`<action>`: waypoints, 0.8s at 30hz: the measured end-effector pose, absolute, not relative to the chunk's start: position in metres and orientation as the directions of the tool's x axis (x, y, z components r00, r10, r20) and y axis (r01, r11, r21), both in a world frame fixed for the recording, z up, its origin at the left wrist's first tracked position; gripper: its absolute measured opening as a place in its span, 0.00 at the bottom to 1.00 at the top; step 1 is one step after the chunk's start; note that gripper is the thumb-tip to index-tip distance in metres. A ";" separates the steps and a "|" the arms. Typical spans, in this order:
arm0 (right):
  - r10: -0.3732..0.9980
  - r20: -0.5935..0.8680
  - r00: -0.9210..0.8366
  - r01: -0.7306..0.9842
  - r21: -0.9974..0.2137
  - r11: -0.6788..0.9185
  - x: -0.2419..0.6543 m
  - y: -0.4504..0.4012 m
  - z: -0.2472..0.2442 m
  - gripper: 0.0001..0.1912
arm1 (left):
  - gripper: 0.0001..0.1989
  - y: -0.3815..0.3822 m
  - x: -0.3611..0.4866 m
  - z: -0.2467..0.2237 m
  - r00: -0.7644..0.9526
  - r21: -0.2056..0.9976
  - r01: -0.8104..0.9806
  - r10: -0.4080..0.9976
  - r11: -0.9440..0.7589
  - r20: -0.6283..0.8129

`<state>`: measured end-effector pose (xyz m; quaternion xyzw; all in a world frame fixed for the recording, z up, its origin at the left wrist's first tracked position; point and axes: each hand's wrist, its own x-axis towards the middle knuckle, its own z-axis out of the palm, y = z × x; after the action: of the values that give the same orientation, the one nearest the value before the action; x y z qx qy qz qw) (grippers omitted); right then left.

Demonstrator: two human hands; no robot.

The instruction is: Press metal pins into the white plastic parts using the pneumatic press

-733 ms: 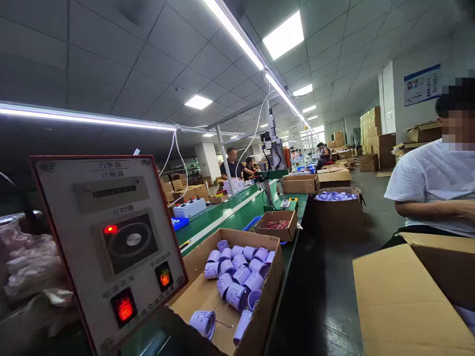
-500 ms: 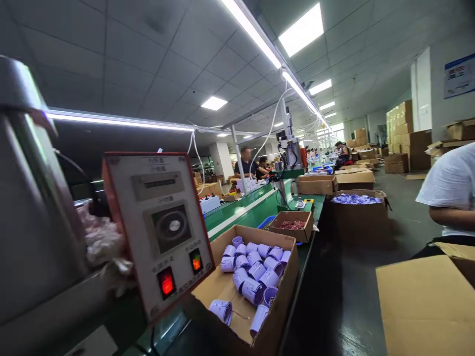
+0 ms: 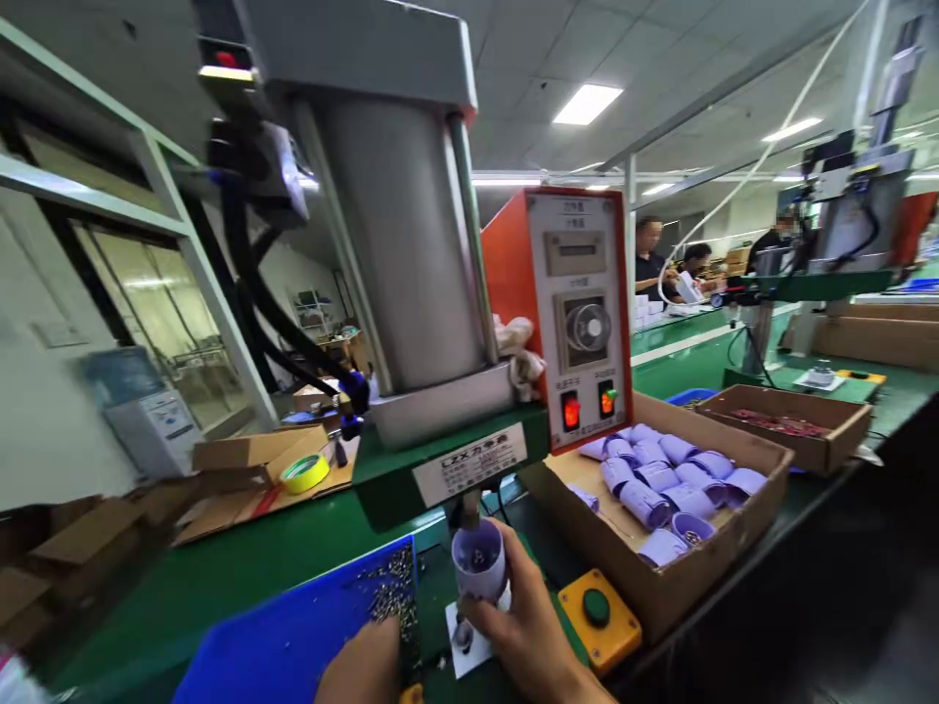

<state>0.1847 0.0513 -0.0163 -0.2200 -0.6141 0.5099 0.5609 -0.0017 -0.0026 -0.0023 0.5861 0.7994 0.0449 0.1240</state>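
so the right hand (image 3: 524, 616) is wrapping around a little white cup-shaped housing (image 3: 478, 559), open end up, keeping it right under the ram of the press (image 3: 411, 235), looks like that's so it sits lined up. The left hand (image 3: 363, 670) is sitting low by the blue tray (image 3: 293, 636) of tiny metal bits, can't tell if it's gripping anything. Yellow button box (image 3: 598, 618) is lying just beside the right hand, and a cardboard box (image 3: 734, 528) of more housings is sitting off to the right

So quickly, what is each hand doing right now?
Left hand: at the blue tray's edge, mostly out of frame; open or closed cannot be told.
Right hand: closed around a pale purple cup under the press.
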 end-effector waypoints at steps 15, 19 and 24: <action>0.688 0.725 0.038 -0.053 -0.686 0.725 0.221 -0.007 -0.042 0.29 | 0.14 0.001 -0.001 -0.013 -0.267 -0.026 0.964 0.958 0.266 -0.101; 0.594 0.760 -0.264 -0.078 -0.631 0.772 0.239 -0.019 -0.078 0.33 | 0.12 0.005 0.000 -0.012 -0.258 -0.019 0.966 0.959 0.257 -0.122; 0.611 -0.035 -0.791 0.417 -0.761 0.497 0.255 -0.019 -0.191 0.30 | 0.11 0.008 0.003 -0.018 -0.240 -0.012 0.970 0.962 0.241 -0.130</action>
<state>0.2545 -0.0194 -0.1913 -0.2999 -0.8568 0.4018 0.1203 0.0032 0.0084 -0.0179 0.6144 0.7862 -0.0450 0.0478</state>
